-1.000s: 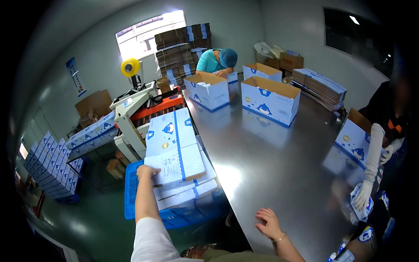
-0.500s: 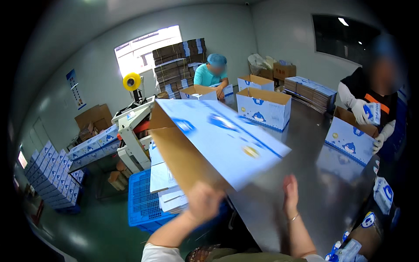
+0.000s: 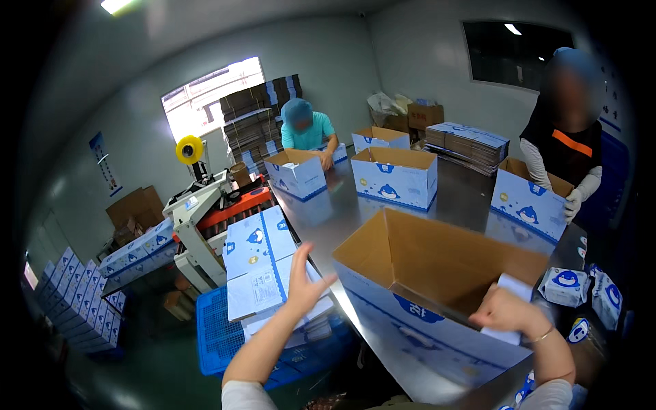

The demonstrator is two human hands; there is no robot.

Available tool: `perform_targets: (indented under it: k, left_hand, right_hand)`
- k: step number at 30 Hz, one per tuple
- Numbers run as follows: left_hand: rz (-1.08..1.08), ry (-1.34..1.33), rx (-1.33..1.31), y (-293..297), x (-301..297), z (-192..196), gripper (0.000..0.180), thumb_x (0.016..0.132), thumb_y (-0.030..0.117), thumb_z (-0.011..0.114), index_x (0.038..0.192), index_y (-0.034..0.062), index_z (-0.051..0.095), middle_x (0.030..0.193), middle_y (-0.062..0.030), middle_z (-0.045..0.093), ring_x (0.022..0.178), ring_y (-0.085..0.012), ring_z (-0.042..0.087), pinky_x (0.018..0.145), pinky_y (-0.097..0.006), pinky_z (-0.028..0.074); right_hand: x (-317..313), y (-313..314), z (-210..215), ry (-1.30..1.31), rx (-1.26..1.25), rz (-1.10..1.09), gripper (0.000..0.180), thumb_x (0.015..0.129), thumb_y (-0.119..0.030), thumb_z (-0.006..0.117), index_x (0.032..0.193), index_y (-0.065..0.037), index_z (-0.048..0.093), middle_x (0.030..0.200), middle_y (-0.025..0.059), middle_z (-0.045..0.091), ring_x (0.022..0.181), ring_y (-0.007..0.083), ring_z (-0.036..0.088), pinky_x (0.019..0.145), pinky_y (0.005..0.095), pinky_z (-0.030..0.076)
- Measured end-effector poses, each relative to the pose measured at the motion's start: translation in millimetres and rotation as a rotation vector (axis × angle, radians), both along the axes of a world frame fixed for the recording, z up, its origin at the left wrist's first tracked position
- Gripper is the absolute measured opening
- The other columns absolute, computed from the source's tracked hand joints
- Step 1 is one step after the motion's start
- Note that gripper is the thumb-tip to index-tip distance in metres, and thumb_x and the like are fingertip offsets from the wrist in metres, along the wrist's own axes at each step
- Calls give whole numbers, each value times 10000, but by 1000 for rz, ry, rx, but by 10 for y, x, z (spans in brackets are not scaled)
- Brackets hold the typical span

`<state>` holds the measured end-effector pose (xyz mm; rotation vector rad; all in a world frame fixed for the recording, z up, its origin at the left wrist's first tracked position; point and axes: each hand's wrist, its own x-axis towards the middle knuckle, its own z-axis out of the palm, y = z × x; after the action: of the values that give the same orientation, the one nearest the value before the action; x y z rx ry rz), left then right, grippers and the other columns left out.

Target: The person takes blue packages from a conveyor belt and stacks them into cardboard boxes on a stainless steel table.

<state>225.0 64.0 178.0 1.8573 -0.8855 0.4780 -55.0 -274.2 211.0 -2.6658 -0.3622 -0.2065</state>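
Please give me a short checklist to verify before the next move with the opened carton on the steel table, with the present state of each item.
1. Carton opened into box shape, top open: ok.
2. Right hand gripping the carton's near wall: ok.
3. Left hand on the carton: not ok, it is open in the air beside it.
4. Carton resting flat on the steel table: cannot tell, it looks tilted.
5. Bottom flaps closed: cannot tell, hidden.
6. Flat cartons stacked in the blue crate at left: ok.
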Motion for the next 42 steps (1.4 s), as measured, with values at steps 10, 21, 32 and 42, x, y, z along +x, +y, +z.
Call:
perform_targets:
  k: [10,21,32,42]
  left_hand:
    - [-880,126,1375,-926,-186,1037,932,633,344,833,1409,55,405,1410,-199,448,1286,-329,450,1050,-382,369]
    - [83,-226,578,-1507,-65,-199,837,587,596,792,1165,32,569,1277,-173,506,1314,-331,376,1079,-603,202]
    - [-150,802,-532,-1314,-947,-2020,747,863,234,658,1409,-38,227,1365,-184,359,1238,-276,402,1021,-388,367]
    - [-867,549,-32,-1524,-1473,-924,618,906,167,618,1416,29,298,1196,-125,593,1078,-210,591,903,-342,470]
  right_hand:
    - [45,16,-501,107,-98,-70,157,730,-214,704,671,-92,624,655,97,609,721,319,612,720,427,484]
    - [226,-603,474,308,221,-322,815,867,-585,537,1368,44,403,1397,286,409,1342,404,346,1103,519,248]
    - [-731,107,-231,-51,69,-474,847,778,-636,600,1351,-21,486,1469,248,346,1396,414,261,1144,519,118]
    - [-1212,-345,-2266,-706,1754,-560,535,958,-330,447,1385,-9,405,1347,130,488,1198,244,504,1002,386,421]
